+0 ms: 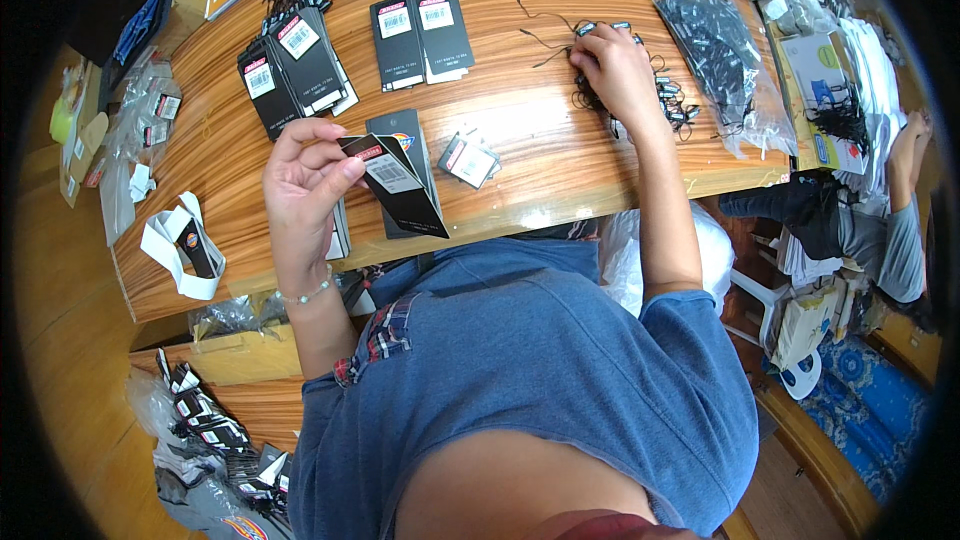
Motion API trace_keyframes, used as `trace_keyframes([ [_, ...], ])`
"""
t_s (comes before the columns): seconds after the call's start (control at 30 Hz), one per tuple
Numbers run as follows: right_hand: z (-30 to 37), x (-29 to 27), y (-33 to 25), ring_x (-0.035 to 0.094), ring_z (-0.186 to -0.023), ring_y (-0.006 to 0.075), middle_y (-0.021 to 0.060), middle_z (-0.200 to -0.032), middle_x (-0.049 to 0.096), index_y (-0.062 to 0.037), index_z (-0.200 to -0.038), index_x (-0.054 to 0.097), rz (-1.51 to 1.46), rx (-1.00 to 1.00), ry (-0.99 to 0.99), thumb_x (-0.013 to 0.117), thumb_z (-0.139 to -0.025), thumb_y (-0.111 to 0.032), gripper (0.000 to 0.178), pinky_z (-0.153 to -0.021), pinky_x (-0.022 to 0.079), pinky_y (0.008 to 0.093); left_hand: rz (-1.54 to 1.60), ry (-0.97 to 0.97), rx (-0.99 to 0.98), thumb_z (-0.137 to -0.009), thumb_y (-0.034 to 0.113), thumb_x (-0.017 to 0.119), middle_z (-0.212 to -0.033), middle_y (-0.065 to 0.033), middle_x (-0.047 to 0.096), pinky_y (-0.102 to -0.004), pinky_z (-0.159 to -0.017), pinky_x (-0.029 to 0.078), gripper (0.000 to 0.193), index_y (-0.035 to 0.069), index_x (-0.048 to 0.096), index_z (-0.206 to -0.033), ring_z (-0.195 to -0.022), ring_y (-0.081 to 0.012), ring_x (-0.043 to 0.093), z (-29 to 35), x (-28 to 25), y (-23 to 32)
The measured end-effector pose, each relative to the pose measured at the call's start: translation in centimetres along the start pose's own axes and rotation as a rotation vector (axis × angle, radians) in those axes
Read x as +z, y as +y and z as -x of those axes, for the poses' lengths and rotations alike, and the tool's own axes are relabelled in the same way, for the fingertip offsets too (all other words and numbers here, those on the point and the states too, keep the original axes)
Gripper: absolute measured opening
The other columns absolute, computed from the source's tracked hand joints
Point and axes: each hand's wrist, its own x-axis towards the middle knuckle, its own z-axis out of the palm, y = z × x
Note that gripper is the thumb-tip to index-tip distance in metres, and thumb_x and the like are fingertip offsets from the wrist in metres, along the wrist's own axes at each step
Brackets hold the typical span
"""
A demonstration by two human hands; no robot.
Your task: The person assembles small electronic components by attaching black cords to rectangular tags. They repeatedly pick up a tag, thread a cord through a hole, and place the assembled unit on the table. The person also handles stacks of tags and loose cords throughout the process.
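Observation:
My left hand (305, 175) pinches a black hang tag (412, 208) with a white barcode sticker, holding it tilted above the table's near edge. Beneath it lies a stack of black tags (422, 155), partly covered. At the right, my right hand (615, 65) reaches into a pile of black tag strings (672, 95) with small blue-grey fasteners. Its fingers are closed on a string there, though the fingertips are partly hidden. Between the hands rests a small stack of white-labelled stickers (468, 160).
Strung tag stacks (322, 70) lie at the far left, with two more (442, 38) beside them. A clear bag of black strings (710, 60) is at the right. A white strap roll (182, 245) sits at the left edge. Another person's arm (903, 180) shows at far right.

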Motion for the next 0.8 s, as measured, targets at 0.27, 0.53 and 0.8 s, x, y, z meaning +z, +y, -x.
trace_keyframes([
  [0.27, -0.7, -2.6, 4.1, 0.053, -0.07, 0.0069, 0.0007, -0.078, 0.062, 0.0017, -0.09, 0.064, -0.863, 0.31, 0.201, 0.059, -0.084, -0.014, 0.018, -0.065, 0.043, 0.0207, -0.004, -0.025, -0.015, -0.075, -0.007, 0.062, -0.081, -0.009, 0.062, -0.0206, -0.062, 0.049, 0.028, 0.0, 0.048, -0.099, -0.07, -0.0097, 0.059, -0.1, -0.1, -0.1],
  [0.53, -0.3, -3.4, 5.1, 0.05, -0.071, 0.0047, -0.0023, -0.078, 0.058, -0.0008, -0.089, 0.063, -0.927, 0.388, 0.178, 0.06, -0.084, -0.016, 0.017, -0.066, 0.039, 0.0179, -0.011, -0.055, -0.054, -0.075, -0.005, 0.062, -0.083, -0.0091, 0.063, -0.0203, -0.063, 0.048, 0.028, 0.001, 0.049, -0.099, -0.071, -0.0091, 0.059, -0.1, 0.2, -0.1],
  [0.8, 0.1, -2.8, 5.6, 0.049, -0.067, 0.0072, -0.0018, -0.072, 0.054, -0.0022, -0.093, 0.059, -0.949, 0.374, 0.189, 0.057, -0.087, -0.017, 0.016, -0.062, 0.038, 0.0186, -0.015, -0.094, -0.067, -0.076, -0.003, 0.063, -0.088, -0.0102, 0.063, -0.0213, -0.064, 0.048, 0.032, 0.0, 0.05, -0.105, -0.074, -0.0105, 0.06, -0.4, 1.2, 0.2],
])
